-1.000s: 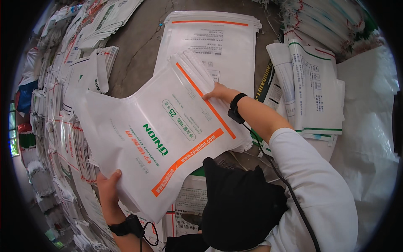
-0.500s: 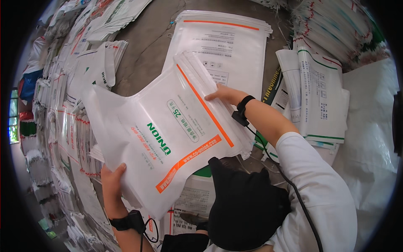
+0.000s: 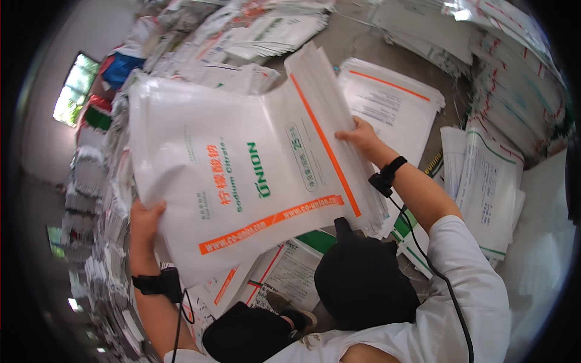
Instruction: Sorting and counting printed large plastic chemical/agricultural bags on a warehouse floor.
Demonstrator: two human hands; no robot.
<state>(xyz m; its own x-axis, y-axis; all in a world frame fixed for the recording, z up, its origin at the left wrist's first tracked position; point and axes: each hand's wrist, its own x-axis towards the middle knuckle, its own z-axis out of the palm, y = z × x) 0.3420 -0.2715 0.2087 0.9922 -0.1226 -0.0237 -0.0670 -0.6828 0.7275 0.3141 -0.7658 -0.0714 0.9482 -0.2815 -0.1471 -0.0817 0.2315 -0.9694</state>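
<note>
A stack of flat white plastic sacks (image 3: 272, 115) with green and orange print is held up in front of me, bowed in the middle. My left hand (image 3: 147, 224) grips its left edge, thumb on the printed face. At the opposite edge my right hand (image 3: 363, 138) is closed on the stack, thumb on top beside the orange stripe. The fingers of both hands are mostly hidden behind the sacks. Several layered edges show at the right end. Behind it on the floor lies another stack of white sacks (image 3: 393, 100) with an orange stripe.
Piled sacks (image 3: 272, 30) line the left and far side. To the right are folded sacks with green edging (image 3: 490, 187) and a tall bundle with red stitching (image 3: 520, 91). My black-clad knees (image 3: 366, 278) are below the held stack, with more sacks (image 3: 284, 272) around my foot.
Both hands have raised the stack of sacks and turned its printed face more toward me. The view has swung left, bringing a window and wall into sight.
</note>
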